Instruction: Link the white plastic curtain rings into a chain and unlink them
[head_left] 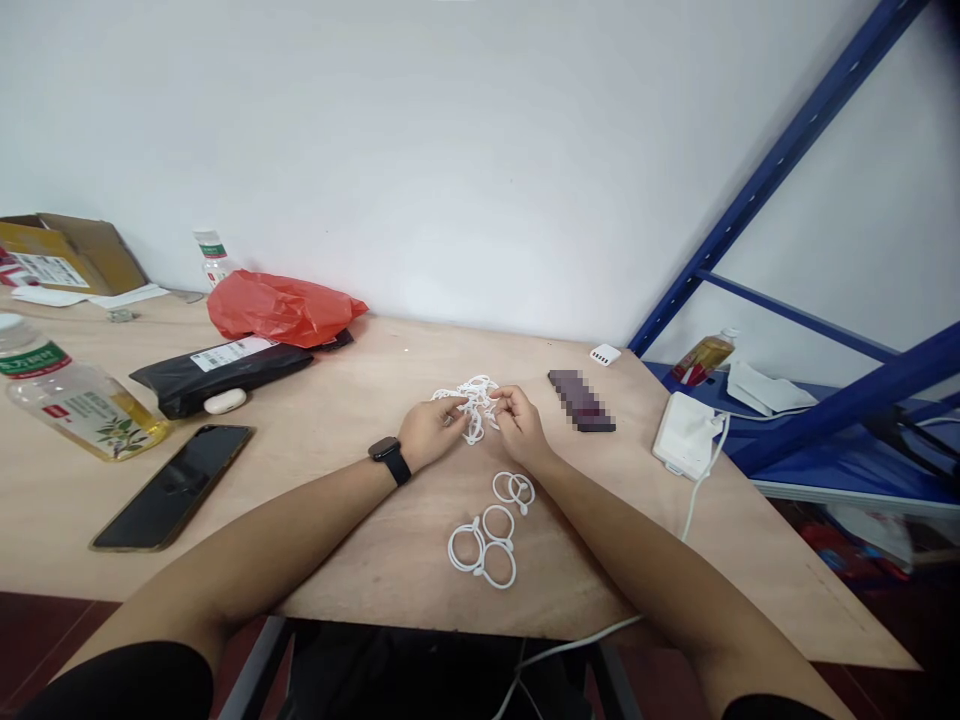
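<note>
A tangled heap of white plastic rings [478, 385] lies in the middle of the wooden table, each ring thin with a small knob or eyelet. My left hand [433, 432], with a black watch [389, 458] on its wrist, reaches into the heap from the left, thumb and fingertips pinched on a ring. From the right, my right hand [520, 428] pinches another part of the rings between thumb and index finger. Exactly which rings are held is too small to make out. Closer to me lie several loose white rings [499, 522], some overlapping.
To the left are a phone [176, 488], a tilted bottle [82, 400], a black parcel [225, 372], a white case [225, 401] and a red plastic bag [281, 308]. On the right lie a pixelated dark object [581, 402], a white power strip [684, 435] with a cable, and blue shelving [795, 325].
</note>
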